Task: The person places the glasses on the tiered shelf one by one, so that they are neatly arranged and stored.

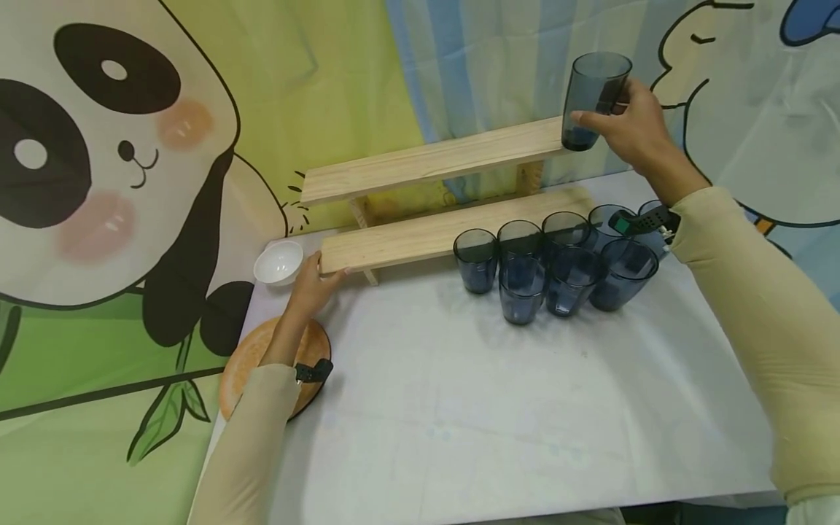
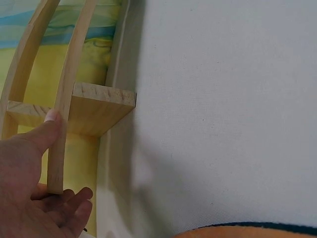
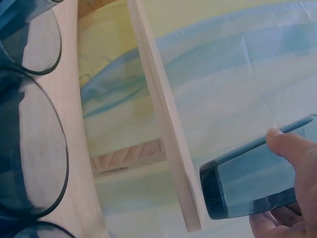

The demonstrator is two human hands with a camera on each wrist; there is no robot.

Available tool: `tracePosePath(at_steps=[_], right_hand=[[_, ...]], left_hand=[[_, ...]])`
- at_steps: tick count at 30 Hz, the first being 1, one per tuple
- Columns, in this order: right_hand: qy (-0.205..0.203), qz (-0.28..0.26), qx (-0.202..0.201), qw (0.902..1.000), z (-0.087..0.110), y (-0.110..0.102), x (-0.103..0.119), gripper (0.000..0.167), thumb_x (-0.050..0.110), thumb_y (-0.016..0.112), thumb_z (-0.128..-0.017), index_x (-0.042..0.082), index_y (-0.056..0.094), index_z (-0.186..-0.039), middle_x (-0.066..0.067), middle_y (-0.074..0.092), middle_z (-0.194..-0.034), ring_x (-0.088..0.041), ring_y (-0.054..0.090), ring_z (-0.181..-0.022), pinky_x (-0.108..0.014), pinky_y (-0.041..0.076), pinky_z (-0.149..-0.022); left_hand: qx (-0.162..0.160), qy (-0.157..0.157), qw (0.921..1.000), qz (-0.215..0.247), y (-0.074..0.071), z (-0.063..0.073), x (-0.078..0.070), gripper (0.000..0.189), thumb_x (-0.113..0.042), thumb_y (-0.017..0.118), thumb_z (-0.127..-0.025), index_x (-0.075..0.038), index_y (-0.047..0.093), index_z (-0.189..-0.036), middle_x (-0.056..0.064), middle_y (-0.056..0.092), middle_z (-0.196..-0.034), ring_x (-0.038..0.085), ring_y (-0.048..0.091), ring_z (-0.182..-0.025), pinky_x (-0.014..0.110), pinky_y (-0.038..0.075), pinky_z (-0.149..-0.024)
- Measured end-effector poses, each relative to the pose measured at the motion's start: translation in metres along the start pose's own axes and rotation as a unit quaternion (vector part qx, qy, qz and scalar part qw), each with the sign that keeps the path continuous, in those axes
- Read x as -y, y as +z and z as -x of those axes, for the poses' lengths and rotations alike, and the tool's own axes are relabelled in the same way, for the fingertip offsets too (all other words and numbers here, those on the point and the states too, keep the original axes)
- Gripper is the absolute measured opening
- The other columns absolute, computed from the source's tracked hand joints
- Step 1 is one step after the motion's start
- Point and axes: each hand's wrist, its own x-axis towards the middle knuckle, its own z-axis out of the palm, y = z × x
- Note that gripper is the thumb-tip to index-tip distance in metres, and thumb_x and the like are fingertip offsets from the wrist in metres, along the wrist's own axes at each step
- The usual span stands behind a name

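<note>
A two-tier wooden shelf (image 1: 420,166) stands against the back curtain. My left hand (image 1: 311,285) holds the left end of its lower board (image 2: 60,148), thumb on the upper face and fingers around the end. At the right end of the upper board (image 3: 171,129), my right hand (image 1: 633,131) grips a blue-tinted drinking glass (image 1: 586,95) by its side, upright. The base of the glass is close to the board; whether they touch I cannot tell. Several matching glasses (image 1: 521,286) stand grouped in front of the lower board's right half.
A small white bowl (image 1: 278,263) sits beyond my left hand, at the table's left edge. Under my left forearm lies a round orange-brown board (image 1: 249,357). White cloth (image 1: 459,408) covers the table, and printed curtains hang behind and at the sides.
</note>
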Motion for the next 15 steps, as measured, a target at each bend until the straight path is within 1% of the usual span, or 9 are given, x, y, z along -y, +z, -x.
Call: tracePosePath(at_steps=[2,5,9,15], right_hand=[[0.004,-0.007,-0.005,1.0000,-0.003,0.002,0.001,0.078,0.046,0.072,-0.098,0.019,0.036,-0.161,-0.003,0.043,-0.163,-0.022,0.036,-0.155,-0.039,0.030,-0.128],[0.010,-0.009,-0.012,0.9998,-0.006,0.005,0.003,0.078,0.046,0.072,-0.098,0.017,0.035,-0.162,-0.003,0.041,-0.164,-0.021,0.035,-0.155,-0.039,0.031,-0.127],[0.020,-0.009,-0.014,0.9997,-0.009,0.008,0.005,0.083,0.046,0.071,-0.099,0.016,0.029,-0.164,-0.008,0.034,-0.169,-0.021,0.032,-0.157,-0.038,0.030,-0.127],[0.049,-0.014,-0.013,0.9986,-0.014,0.012,0.003,0.085,0.049,0.069,-0.099,0.017,0.024,-0.165,-0.005,0.029,-0.172,-0.018,0.029,-0.159,-0.036,0.030,-0.127]], left_hand=[[-0.003,0.008,1.0000,0.003,0.000,0.001,0.000,0.093,-0.046,0.068,-0.103,0.005,0.022,-0.164,0.031,0.033,-0.165,0.048,0.032,-0.153,0.061,0.026,-0.126],[-0.007,0.018,0.9998,0.004,0.002,0.001,0.000,0.089,-0.045,0.069,-0.103,0.005,0.026,-0.163,0.030,0.036,-0.164,0.047,0.034,-0.153,0.060,0.027,-0.126],[-0.008,0.010,0.9999,0.006,0.005,0.003,-0.001,0.091,-0.046,0.068,-0.103,0.004,0.023,-0.164,0.029,0.033,-0.166,0.046,0.032,-0.154,0.060,0.026,-0.126],[-0.006,0.004,0.9999,0.008,0.004,0.006,-0.003,0.096,-0.049,0.068,-0.102,0.003,0.019,-0.166,0.029,0.030,-0.167,0.047,0.029,-0.155,0.061,0.024,-0.127]])
